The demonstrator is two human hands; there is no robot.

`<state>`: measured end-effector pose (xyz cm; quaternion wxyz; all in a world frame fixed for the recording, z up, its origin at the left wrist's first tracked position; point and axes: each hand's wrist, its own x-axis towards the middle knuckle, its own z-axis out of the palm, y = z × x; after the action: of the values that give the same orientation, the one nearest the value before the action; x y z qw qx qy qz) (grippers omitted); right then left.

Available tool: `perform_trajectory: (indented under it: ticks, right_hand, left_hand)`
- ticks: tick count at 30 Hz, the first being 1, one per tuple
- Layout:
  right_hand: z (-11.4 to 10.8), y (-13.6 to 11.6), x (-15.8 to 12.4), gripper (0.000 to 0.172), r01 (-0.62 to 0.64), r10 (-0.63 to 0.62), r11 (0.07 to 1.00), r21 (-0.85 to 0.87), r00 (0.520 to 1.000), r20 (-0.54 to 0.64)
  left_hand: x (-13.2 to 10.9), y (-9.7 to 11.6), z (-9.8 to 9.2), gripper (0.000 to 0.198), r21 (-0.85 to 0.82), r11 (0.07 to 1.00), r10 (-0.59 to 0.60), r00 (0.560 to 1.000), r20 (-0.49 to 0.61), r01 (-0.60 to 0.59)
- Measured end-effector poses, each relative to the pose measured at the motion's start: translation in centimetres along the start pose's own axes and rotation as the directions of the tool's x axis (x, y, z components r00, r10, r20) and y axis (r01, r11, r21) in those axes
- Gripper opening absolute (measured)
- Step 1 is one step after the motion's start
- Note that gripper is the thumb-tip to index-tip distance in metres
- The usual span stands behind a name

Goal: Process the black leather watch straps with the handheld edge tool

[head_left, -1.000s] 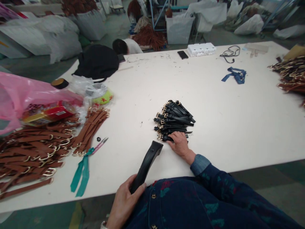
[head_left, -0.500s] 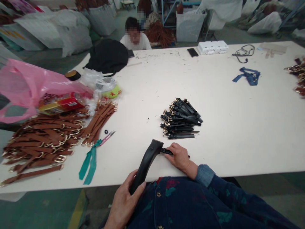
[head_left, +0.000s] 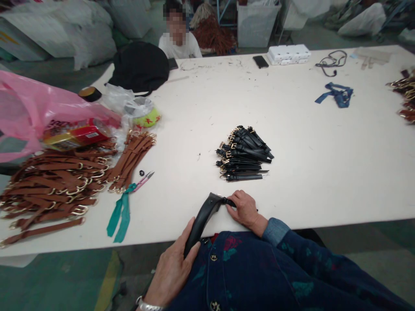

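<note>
My left hand point(head_left: 171, 270) is wrapped round the lower end of a wide black leather strap point(head_left: 202, 218) that slants up onto the white table point(head_left: 308, 172). My right hand point(head_left: 244, 209) pinches a small black buckle strap point(head_left: 229, 202) against the wide strap's top end, near the table's front edge. Just beyond lies a heap of black buckle straps point(head_left: 244, 154) with gold buckles.
Brown buckle straps point(head_left: 61, 185) are piled at the left beside a pink plastic bag point(head_left: 35, 114). Snips on a green ribbon point(head_left: 125, 207) lie near them. A blue ribbon point(head_left: 335, 94), a phone point(head_left: 261, 61) and white boxes point(head_left: 288, 54) lie farther off. A person point(head_left: 179, 36) sits at the far side.
My right hand took one small black strap from the heap and drew it back to the top end of the wide strap. My left hand kept its hold.
</note>
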<state>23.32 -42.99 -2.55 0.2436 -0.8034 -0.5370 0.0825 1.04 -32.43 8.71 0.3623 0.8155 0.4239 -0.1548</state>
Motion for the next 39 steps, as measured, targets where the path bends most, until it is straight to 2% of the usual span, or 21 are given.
perform_trajectory:
  ticks: [9, 13, 21, 25, 30, 34, 39]
  right_hand:
    - [0.2, 0.4, -0.6, 0.016, -0.033, 0.033, 0.999, -0.018, 0.999, -0.002]
    - [0.2, 0.5, -0.8, 0.016, -0.044, 0.044, 0.999, -0.015, 0.999, -0.031]
    - [0.7, 0.6, -0.6, 0.018, 0.024, -0.017, 0.996, 0.091, 0.997, -0.079]
    - [0.8, 0.4, -0.5, 0.016, 0.051, -0.047, 0.996, 0.071, 0.997, -0.054]
    - [0.2, -0.4, 0.1, 0.01, -0.017, 0.016, 1.0, 0.022, 1.0, 0.018]
    - [0.0, -0.9, 0.7, 0.003, -0.006, 0.008, 1.0, -0.031, 0.997, 0.072]
    - [0.1, -0.7, 0.7, 0.005, 0.019, -0.022, 0.999, 0.046, 0.998, 0.063]
  left_hand:
    - [1.7, 1.5, 0.6, 0.065, 0.105, 0.994, 0.027, 1.0, -0.015, -0.025]
    - [1.4, 1.4, 0.8, 0.064, 0.173, 0.985, 0.02, 1.0, -0.017, -0.016]
    - [0.5, 1.3, 0.8, 0.062, 0.217, 0.976, -0.01, 1.0, -0.002, 0.01]
    - [0.6, 1.4, 0.6, 0.062, 0.205, 0.979, -0.016, 1.0, 0.003, 0.015]
    - [0.8, 1.3, 0.5, 0.061, 0.191, 0.981, -0.029, 1.0, 0.006, 0.027]
    - [1.1, 1.1, 0.6, 0.062, 0.167, 0.986, -0.022, 1.0, 0.0, 0.021]
    - [1.3, 0.8, 0.9, 0.062, 0.141, 0.99, -0.013, 1.0, -0.01, 0.014]
